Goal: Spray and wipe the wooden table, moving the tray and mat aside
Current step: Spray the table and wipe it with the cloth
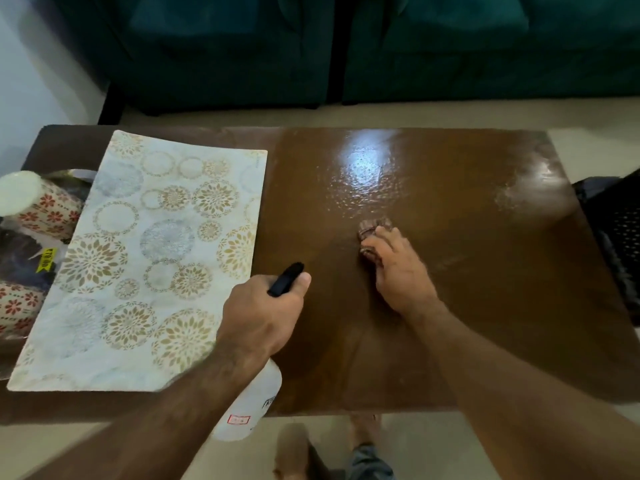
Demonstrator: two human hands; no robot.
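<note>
Your right hand [398, 268] presses a wadded brownish cloth [372, 237] flat against the wooden table [485, 289]; the grip is closed over it, fingers spread on top, with only the far edge of the cloth showing past your fingertips. Your left hand [266, 317] has a closed grip around the neck of the spray bottle [252, 403], whose black nozzle [285, 278] points away from you and whose pale body hangs below your wrist, over the near table edge.

The step in hand looks like wiping the sprayed right half. Beyond your right grip, the surface carries wet beads under the glare [367, 168], and a misted patch [512, 195] sits further out and to the right of the cloth. Push the cloth forward into those beads in long overlapping passes, then sweep right to pick up the patch, keeping the palm flat so the cloth does not roll out from under your fingers.

The patterned mat [145, 258] lies just to the left of your left grip, slid over onto the tray [20, 355], which holds floral cups [41, 209] at the table's left end. The wood under them probably remains unwiped. Keep the nozzle off the mat, and hold the bottle clear of the table while wiping.
</note>
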